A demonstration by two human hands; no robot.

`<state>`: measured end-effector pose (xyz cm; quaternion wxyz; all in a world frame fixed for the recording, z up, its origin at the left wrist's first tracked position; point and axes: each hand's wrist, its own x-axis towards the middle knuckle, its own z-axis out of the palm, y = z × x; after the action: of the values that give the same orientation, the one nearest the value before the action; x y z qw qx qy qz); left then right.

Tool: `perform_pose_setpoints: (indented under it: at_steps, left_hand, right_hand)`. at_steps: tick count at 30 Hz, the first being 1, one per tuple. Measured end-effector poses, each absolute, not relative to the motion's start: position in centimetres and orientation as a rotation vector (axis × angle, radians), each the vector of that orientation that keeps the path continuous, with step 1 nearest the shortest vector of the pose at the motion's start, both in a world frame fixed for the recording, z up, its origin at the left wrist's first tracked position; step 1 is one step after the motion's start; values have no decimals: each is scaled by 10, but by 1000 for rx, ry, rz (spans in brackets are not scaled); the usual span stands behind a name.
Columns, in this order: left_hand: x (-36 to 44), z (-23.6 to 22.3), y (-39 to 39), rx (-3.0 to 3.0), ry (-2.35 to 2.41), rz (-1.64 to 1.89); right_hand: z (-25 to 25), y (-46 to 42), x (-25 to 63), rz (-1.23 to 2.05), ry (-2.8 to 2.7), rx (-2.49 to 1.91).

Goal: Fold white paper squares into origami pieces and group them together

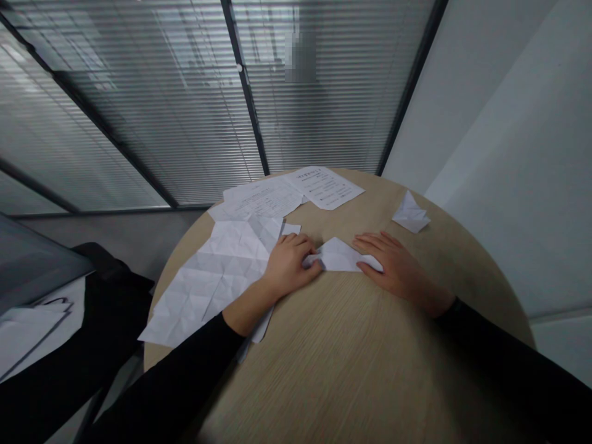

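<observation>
A folded piece of white paper (340, 256) with a peaked top edge lies flat on the round wooden table (351, 351). My left hand (291, 259) is closed on its left end, thumb and fingers pinching the paper. At its right end rests my right hand (391, 262), fingers stretched out above the paper and thumb lying on its tip. Beside my left hand spreads a large creased white sheet (217, 271), with other sheets partly under it. Beyond my right hand stands a small folded paper shape (411, 213) with pointed corners.
Printed sheets (326, 186) lie at the table's far edge. A glass partition with blinds (319, 123) rises behind, and a white wall (518, 185) is on the right. At the left, a black chair-like object (115, 308) stands near more papers (37, 327).
</observation>
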<state>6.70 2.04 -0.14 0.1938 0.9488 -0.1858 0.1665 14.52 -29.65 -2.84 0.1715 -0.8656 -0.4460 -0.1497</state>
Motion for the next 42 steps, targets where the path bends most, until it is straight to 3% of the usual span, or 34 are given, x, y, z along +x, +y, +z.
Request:
perform_pose_setpoints:
  at_steps: [6,15,24,35,42]
  left_hand:
    - [67,-1,23,2592,-545,631]
    - [67,-6,22,2493,-756,437]
    - [67,-2,20,2524,-426,485]
    - [73,-7,22,2575,-407,246]
    - [72,-9,22,2560,-487,259]
  right_hand:
    - [-18,-282,132,-536,-1265,-2422]
    - [-14,-277,128,-556,-1339,-2306]
    - [-16,-279,127,-484,-1251,-2289]
    - [-24,-272,131,-516,-1189,-2380]
    - [-22,-254,142,-363,-1358,-2403]
